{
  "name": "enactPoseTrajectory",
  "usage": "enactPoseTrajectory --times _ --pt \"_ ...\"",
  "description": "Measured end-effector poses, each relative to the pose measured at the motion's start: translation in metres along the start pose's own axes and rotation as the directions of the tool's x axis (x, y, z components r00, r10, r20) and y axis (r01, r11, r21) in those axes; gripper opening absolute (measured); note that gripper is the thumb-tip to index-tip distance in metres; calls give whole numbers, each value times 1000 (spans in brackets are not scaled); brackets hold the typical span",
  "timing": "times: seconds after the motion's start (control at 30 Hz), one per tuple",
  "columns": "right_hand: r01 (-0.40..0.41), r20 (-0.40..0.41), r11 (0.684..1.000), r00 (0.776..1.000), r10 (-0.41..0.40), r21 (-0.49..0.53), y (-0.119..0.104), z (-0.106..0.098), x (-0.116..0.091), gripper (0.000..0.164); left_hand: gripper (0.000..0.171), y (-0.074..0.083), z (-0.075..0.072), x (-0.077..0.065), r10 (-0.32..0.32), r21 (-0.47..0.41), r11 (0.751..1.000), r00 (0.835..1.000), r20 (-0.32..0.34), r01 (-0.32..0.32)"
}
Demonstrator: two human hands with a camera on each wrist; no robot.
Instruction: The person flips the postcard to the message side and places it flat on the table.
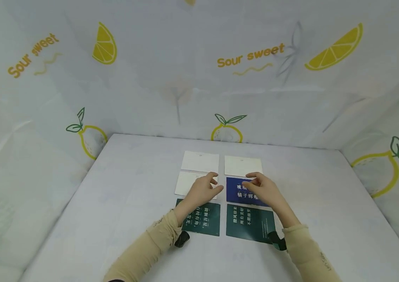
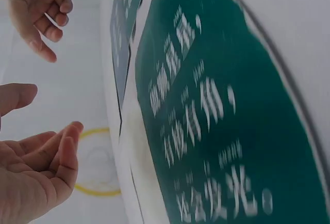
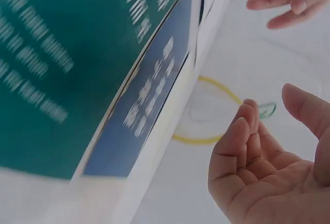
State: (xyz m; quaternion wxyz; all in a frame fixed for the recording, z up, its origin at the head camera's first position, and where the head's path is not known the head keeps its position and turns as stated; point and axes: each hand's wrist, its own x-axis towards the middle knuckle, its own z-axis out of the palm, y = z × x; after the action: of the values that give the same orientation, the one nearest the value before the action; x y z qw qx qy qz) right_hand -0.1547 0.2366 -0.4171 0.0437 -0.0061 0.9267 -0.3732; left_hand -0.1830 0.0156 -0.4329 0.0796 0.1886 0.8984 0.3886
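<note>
Cards lie on the white table in two columns of three. At the back are two white cards, left and right. The middle row has a white card on the left and a blue card with white characters on the right. Two green cards, left and right, form the front row. My left hand hovers over the middle-left white card, thumb and fingers apart. Above the blue card is my right hand, fingers loosely bent. Both hands hold nothing in the wrist views.
The white table extends around the cards on every side. Behind it stands a white cloth backdrop printed with lemons and lettering. Black wrist straps, left and right, hang near the front green cards.
</note>
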Motion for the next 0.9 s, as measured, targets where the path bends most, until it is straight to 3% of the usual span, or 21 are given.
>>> enactPoseTrajectory --times 0.3,0.43,0.6,0.9 --pt "-194 21 980 981 193 45 37 -21 -21 71 67 10 33 8 -7 -61 998 990 138 16" --pt "-259 44 960 966 256 106 51 -23 -25 77 70 11 41 12 -55 -127 989 985 163 76" --pt "-307 92 936 951 295 171 54 -23 -30 84 70 10 47 17 -131 -223 961 979 158 165" --pt "-335 108 921 941 319 196 53 -21 -27 78 62 6 54 23 -194 -345 913 975 104 218"
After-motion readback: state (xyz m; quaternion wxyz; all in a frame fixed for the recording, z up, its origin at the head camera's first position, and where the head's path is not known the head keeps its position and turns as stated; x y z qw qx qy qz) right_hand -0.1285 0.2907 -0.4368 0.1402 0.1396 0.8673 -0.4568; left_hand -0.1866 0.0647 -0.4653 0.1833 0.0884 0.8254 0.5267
